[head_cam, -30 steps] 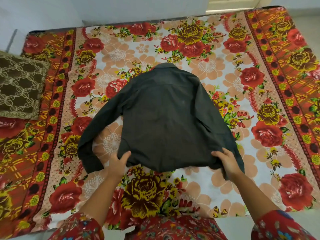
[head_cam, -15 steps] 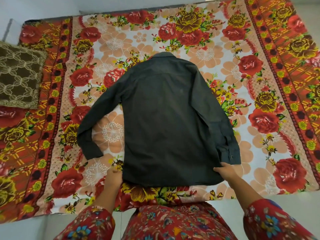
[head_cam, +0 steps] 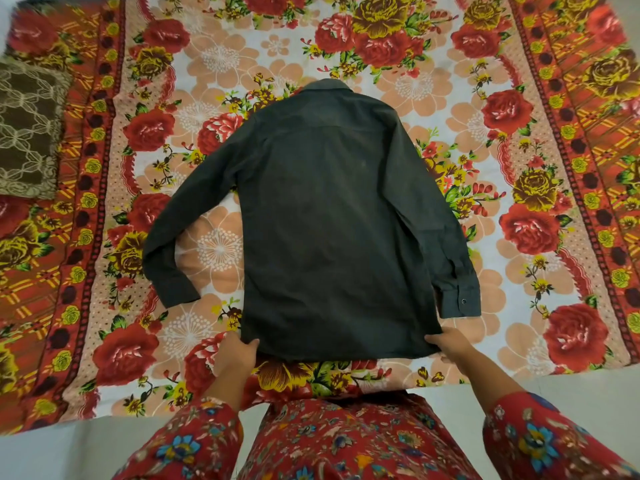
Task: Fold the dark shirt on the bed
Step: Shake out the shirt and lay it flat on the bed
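The dark shirt (head_cam: 332, 216) lies flat and back-up in the middle of the bed, collar at the far end and hem nearest me. Its left sleeve (head_cam: 180, 251) angles out with a gap beside the body; its right sleeve (head_cam: 446, 237) lies along the body, buttoned cuff near the hem. My left hand (head_cam: 235, 351) pinches the hem's left corner. My right hand (head_cam: 450, 344) pinches the hem's right corner. The fingers of both hands are partly tucked under the cloth.
The bed is covered by a red, orange and white floral sheet (head_cam: 519, 306) whose near edge runs just in front of me. A brown patterned cushion (head_cam: 27, 129) lies at the left edge.
The shirt's lower half, bunched up a second ago, has been drawn toward me and now lies stretched flat. Both hands came nearer with the hem, and the view tilted down.
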